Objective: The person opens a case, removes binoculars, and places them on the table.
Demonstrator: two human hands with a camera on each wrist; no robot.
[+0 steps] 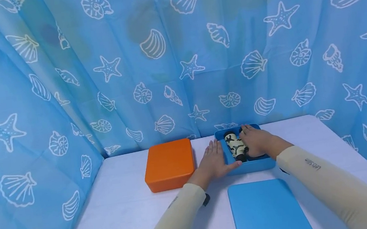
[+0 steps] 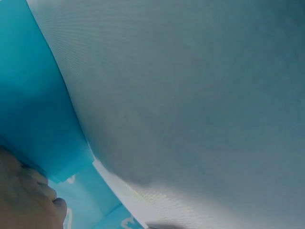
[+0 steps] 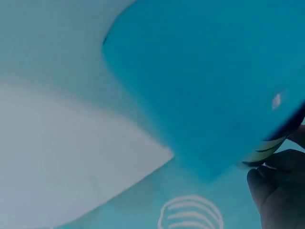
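A pair of camouflage-patterned binoculars [image 1: 236,145] lies in the open blue box [image 1: 251,166] at the back of the table. My right hand [image 1: 255,140] reaches into the box and grips the right barrel, covering most of it. In the right wrist view, the curled fingers of that hand [image 3: 281,183] are at a striped piece of the binoculars [image 3: 264,151] above the rim. Along the box's left side rests my left hand [image 1: 214,161], its fingers extended and its thumb lying by the front rim. Only part of this hand [image 2: 28,195] shows in the left wrist view, beside the blue wall.
An orange closed box [image 1: 170,164] stands left of the blue one. Nearer the front lies a flat blue lid [image 1: 267,211] on the white table [image 1: 113,214]. A blue curtain [image 1: 176,54] with white shells hangs along the back and sides.
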